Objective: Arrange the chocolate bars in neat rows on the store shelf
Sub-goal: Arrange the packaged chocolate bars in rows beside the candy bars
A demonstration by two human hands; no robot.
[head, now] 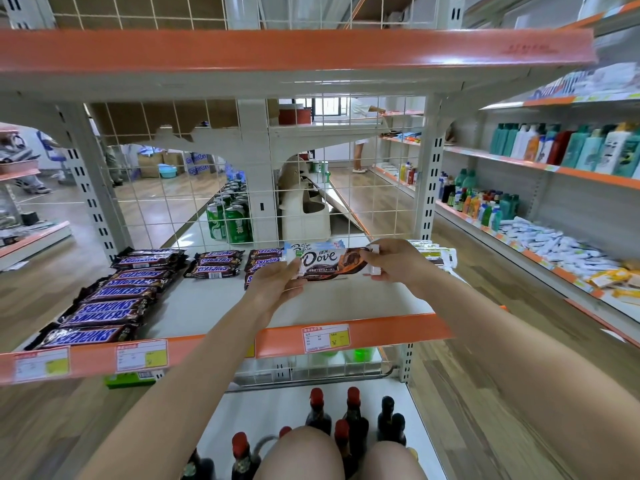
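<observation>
Hands at centre frame pinch one Dove bar (pixel 330 263) by its ends, left hand (pixel 277 282) and right hand (pixel 394 263), above the shelf (pixel 207 303). Bars behind it are largely hidden. Snickers bars (pixel 104 306) form three rows at left; the third is partly covered, count uncertain.

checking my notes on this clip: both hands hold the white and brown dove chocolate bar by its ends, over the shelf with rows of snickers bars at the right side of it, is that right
Not quite. In the head view the brown and blue Snickers bars lie in rows at the left side of the white shelf, not the right. The rest holds: the left hand and right hand grip the white and brown Dove chocolate bar by its ends.
</observation>
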